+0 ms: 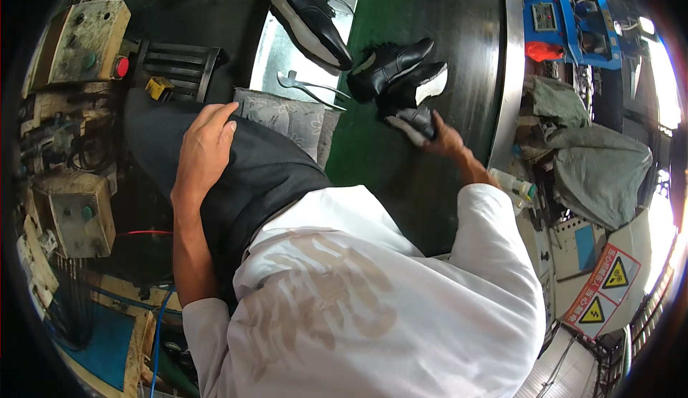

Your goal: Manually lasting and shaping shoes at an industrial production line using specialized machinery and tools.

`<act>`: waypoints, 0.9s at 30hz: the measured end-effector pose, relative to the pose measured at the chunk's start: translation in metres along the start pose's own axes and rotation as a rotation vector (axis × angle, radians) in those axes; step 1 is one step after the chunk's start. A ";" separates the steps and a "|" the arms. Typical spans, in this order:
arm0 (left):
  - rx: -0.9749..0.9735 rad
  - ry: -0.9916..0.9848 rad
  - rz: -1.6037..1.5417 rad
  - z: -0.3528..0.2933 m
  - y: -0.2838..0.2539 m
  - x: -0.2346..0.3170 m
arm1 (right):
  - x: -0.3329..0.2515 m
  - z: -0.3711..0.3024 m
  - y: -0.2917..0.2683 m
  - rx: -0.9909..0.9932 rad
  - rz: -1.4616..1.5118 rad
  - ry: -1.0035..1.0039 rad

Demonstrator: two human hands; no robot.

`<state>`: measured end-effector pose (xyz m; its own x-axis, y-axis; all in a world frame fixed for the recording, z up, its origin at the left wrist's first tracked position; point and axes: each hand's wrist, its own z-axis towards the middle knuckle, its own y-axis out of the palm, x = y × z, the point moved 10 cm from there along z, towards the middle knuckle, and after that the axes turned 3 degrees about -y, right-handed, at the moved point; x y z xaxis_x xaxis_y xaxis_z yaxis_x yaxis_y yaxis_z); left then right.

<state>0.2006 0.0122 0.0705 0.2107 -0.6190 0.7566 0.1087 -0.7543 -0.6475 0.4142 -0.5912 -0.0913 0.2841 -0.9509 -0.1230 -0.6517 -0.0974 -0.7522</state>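
My right hand (pixel 450 141) reaches out over the dark green belt and grips a black shoe (pixel 419 120) by its near end, the pale sole partly showing. Part of my fingers is hidden behind the shoe. Just beyond it, another black shoe with a white sole (pixel 414 86) leans against a black lace-up shoe (pixel 390 67). My left hand (pixel 206 147) is over my dark-trousered thigh, empty, with fingers loosely stretched. Ahead of it, silver pincers (pixel 309 88) lie on a pale metal plate (pixel 269 68), below a large black lace-up shoe with a white sole (pixel 309 25).
A grey patterned cloth pad (pixel 283 120) lies at the plate's near end. A metal rail (pixel 507 68) edges the belt on the right. At left stand worn control boxes (pixel 87 43) with buttons. Grey cloths (pixel 598 172) cover equipment at right, near a clear bottle (pixel 517 185).
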 end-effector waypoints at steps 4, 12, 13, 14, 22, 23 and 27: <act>0.024 -0.007 -0.170 0.011 0.012 0.011 | -0.020 -0.051 0.104 0.204 0.460 0.206; -0.161 -0.086 -0.559 0.013 0.057 0.014 | -0.203 -0.117 0.047 0.116 1.009 0.037; -0.195 -0.107 -0.669 0.015 0.061 0.016 | -0.236 -0.121 0.019 0.108 0.974 -0.018; -0.236 -0.095 -0.734 0.020 0.060 0.023 | -0.263 -0.121 -0.005 0.118 0.982 -0.034; 0.666 0.056 -0.860 -0.018 -0.115 -0.026 | -0.547 -0.084 -0.072 -0.015 0.758 -0.688; 0.779 -0.015 -0.925 -0.043 -0.136 -0.044 | -0.575 -0.087 -0.065 -0.039 0.738 -0.751; 1.204 -0.101 -0.331 -0.160 -0.181 -0.073 | -0.656 -0.121 -0.001 -0.393 0.804 -0.937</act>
<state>0.0098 0.1590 0.1473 0.0715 -0.3789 0.9227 0.9772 -0.1590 -0.1410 0.1434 -0.0024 0.0686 -0.0035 -0.2317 -0.9728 -0.9846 0.1707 -0.0372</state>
